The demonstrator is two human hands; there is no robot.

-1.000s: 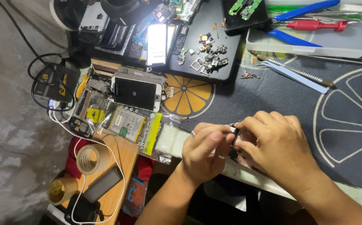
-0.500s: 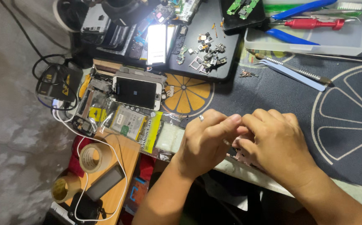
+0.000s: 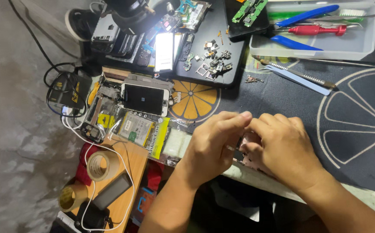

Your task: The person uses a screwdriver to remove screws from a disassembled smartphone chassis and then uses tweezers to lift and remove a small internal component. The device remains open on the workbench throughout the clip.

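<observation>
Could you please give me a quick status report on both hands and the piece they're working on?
Left hand and right hand both closed over small pinkish device, mostly hidden. Tweezers lie beyond, untouched. Nothing blocking.

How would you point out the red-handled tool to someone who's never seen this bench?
Find the clear plastic tray at the bench's top right corner. Inside it, between two blue-handled tools, lies the red-handled tool, the tray's only red item.
</observation>
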